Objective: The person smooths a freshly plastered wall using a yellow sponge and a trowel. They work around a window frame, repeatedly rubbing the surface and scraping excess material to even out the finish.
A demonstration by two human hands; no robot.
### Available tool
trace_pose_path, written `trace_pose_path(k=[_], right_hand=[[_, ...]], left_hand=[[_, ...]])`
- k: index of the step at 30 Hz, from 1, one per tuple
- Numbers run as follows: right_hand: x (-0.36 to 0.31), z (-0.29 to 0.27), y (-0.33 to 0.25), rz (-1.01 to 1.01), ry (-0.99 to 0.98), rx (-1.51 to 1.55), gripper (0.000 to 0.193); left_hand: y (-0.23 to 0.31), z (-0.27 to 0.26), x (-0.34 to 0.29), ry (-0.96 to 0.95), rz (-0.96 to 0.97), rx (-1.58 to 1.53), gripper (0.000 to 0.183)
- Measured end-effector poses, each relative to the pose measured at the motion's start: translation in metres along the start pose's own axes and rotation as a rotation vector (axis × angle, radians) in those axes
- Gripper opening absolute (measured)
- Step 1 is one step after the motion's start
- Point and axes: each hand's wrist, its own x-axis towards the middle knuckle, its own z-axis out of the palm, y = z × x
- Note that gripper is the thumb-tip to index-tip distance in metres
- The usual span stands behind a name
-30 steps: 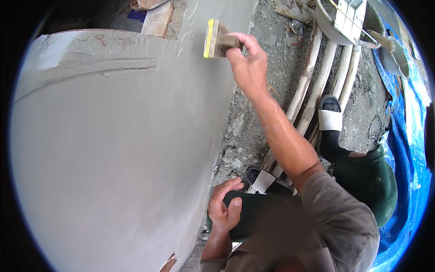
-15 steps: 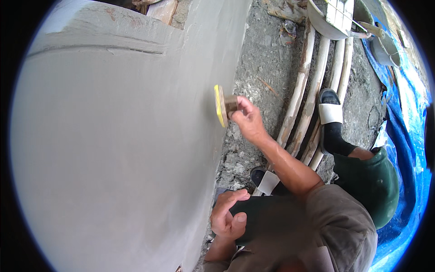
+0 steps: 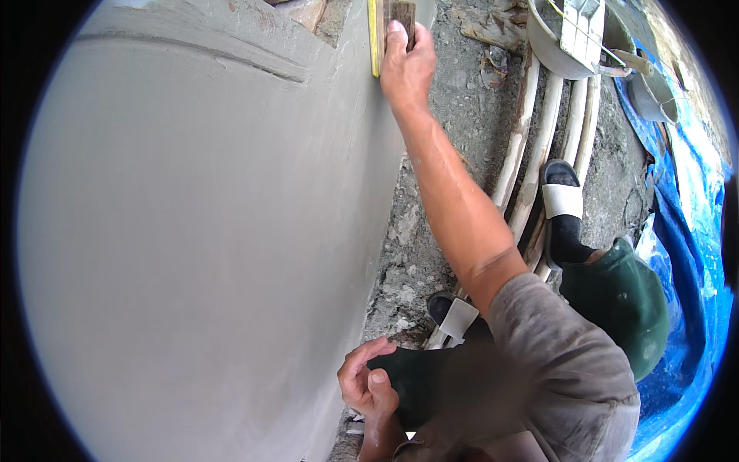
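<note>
My right hand (image 3: 408, 73) grips the brown wooden block handle of a sponge float (image 3: 376, 38) near the top of the picture. The float's thin yellow pad faces a smooth grey plastered wall (image 3: 192, 215) and lies against it or very close. Its upper end runs out of the picture. With nothing in it, my left hand (image 3: 368, 381) hangs at the lower middle, beside the wall. Its fingers are bent and the thumb stands apart from them.
Several pale poles (image 3: 535, 162) lie on the rough ground, under my sandalled feet. Beyond them at the upper right are a grey tub (image 3: 543, 46) and a smaller bucket (image 3: 653, 96). A blue tarp (image 3: 685, 254) spreads along the right. The wall has a grooved ledge (image 3: 200, 50).
My right arm has stretched out, carrying the float up the picture along the wall. My left hand has shifted slightly down and to the left, still empty.
</note>
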Motion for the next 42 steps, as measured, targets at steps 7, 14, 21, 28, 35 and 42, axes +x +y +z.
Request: trace_pose_path(k=[7, 14, 21, 28, 35, 42], right_hand=[[-0.168, -0.036, -0.033, 0.134, -0.269, 0.203, 0.035], [0.110, 0.021, 0.025, -0.034, 0.001, 0.049, 0.034], [0.001, -0.003, -0.009, 0.146, -0.243, 0.151, 0.034], [-0.277, -0.155, 0.012, 0.074, -0.919, 0.051, 0.032], [0.051, -0.047, 0.006, 0.035, -0.421, 0.255, 0.037], [-0.075, -0.065, 0.021, 0.055, -0.682, 0.091, 0.037]], left_hand=[[-0.003, -0.005, 0.010, -0.004, -0.007, 0.001, 0.046], [-0.018, -0.013, 0.004, 0.039, -0.106, -0.032, 0.044], [-0.009, -0.006, 0.016, 0.035, -0.095, 0.034, 0.044], [-0.011, 0.028, 0.040, -0.261, 0.219, -0.022, 0.040], [-0.003, 0.032, 0.036, -0.214, 0.161, 0.000, 0.039], [0.003, 0.025, 0.029, -0.171, 0.181, -0.016, 0.038]])
